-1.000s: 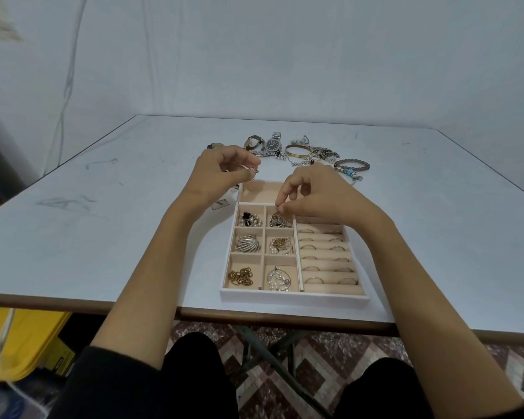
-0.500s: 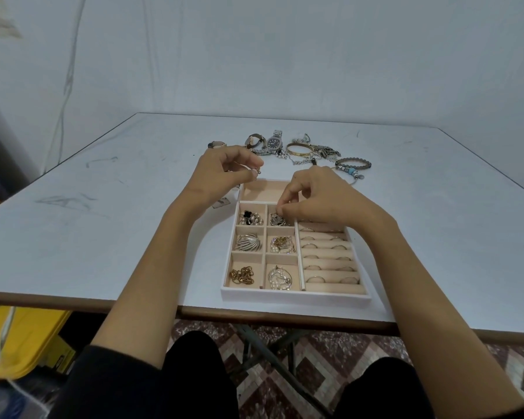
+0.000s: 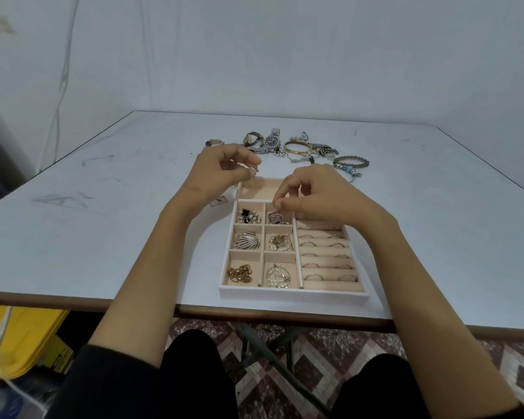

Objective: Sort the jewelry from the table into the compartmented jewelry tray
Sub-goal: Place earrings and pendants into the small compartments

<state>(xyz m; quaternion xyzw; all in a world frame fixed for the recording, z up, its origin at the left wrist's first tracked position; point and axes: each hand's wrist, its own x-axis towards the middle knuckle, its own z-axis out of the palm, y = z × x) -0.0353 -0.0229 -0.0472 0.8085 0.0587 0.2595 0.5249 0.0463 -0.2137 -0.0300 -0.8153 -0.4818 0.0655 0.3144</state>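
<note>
At the tray's [image 3: 294, 293] eleven o'clock, the left hand [image 3: 221, 173] pinches a trinket [image 3: 254, 170]; the right hand [image 3: 315, 195] closes its fingertips over a filled cell [image 3: 269, 209], holding what I cannot tell. Likely mid-placing: next, the trinket needs a free cell. Loose jewelry [image 3: 297, 148] lies at twelve o'clock.

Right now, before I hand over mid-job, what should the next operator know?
Left hand pinches a small piece near the back left corner of the tray.
Right hand has fingertips pinched over the back right small compartment; whether it holds anything is unclear.
Done: six small compartments filled, rings in the rolls.
Left: watches, bangle, bracelets behind the tray.
</note>
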